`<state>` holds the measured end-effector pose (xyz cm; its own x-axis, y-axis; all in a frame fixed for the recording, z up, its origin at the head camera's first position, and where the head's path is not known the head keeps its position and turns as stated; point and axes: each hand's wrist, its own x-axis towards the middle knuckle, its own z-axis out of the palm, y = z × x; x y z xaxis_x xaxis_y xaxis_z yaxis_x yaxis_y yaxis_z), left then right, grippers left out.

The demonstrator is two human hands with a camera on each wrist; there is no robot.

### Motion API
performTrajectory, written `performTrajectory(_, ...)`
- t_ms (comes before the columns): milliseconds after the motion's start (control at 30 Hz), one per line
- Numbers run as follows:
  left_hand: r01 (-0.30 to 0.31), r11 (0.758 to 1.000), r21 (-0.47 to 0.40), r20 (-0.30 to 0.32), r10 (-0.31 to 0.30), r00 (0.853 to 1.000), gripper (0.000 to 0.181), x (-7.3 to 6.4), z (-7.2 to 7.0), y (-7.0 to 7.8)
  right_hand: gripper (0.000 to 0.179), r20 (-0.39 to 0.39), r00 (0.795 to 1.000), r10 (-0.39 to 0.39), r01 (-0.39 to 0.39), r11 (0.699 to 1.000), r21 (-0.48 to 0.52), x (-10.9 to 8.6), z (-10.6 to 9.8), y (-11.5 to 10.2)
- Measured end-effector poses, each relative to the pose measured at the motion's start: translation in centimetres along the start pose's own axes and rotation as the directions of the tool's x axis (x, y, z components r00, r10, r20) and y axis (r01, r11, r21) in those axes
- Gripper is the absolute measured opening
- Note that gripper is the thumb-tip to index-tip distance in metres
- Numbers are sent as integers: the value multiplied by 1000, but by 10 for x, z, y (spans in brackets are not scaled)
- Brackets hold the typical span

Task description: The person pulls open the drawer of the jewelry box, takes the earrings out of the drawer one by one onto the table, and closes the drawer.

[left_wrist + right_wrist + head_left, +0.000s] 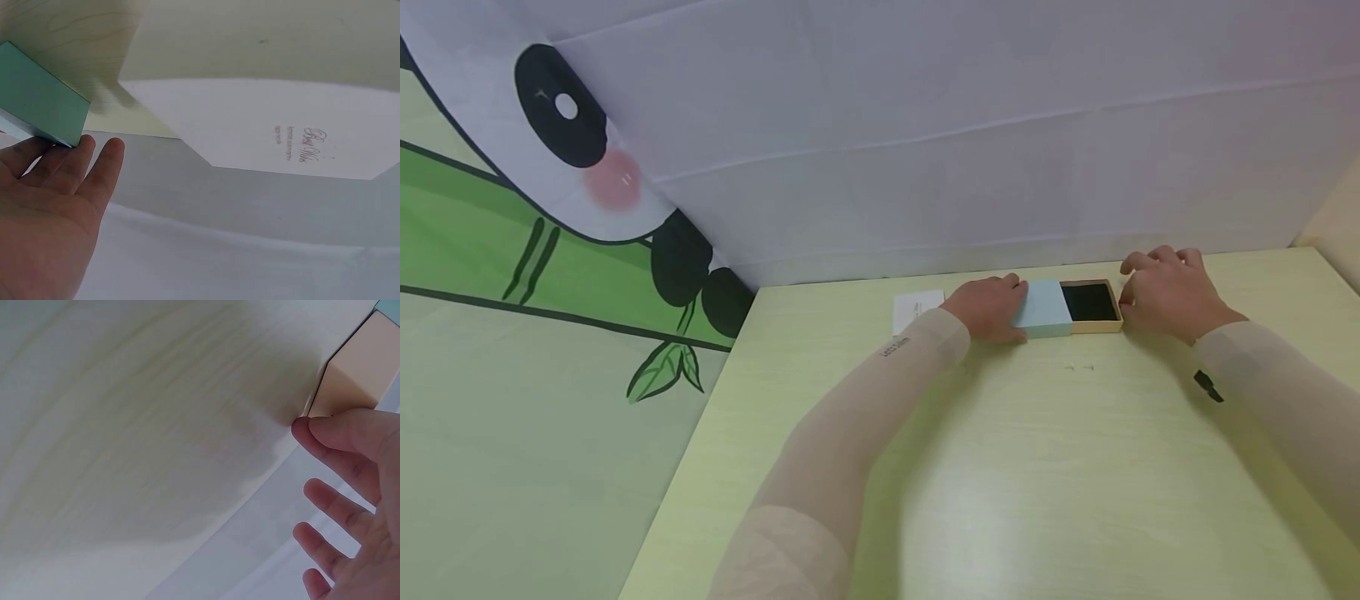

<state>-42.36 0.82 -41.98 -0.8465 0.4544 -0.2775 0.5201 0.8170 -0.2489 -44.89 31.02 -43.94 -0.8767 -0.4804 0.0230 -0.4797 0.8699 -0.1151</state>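
Note:
A slide-out gift box stands near the table's far edge, with a light blue sleeve (pixel 1043 308) and a tan drawer (pixel 1096 327) drawn partly out to the right. Black lining shows inside the drawer. My left hand (pixel 991 310) grips the sleeve's left end, thumb on the near side and fingers on the far side. In the left wrist view its fingers (pixel 78 165) touch the green-blue sleeve. At the drawer's right end is my right hand (pixel 1168 296). Its thumb (pixel 350 431) and forefinger pinch the drawer's end, while the other fingers stand apart.
A white card (pixel 916 307) with small printed lettering lies left of the box, partly behind the left wrist. Two tiny thin items (pixel 1079 367) lie in front of the box. A small black object (pixel 1208 386) is by the right sleeve. A white cloth (pixel 925 167) hangs behind the table.

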Motion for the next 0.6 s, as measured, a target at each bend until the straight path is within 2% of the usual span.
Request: performTrajectory(600,16,1000,4,-2,-16,1000,94,3,-1,0,14,6,1000,-8,8,1000,3,9,-4,-4)
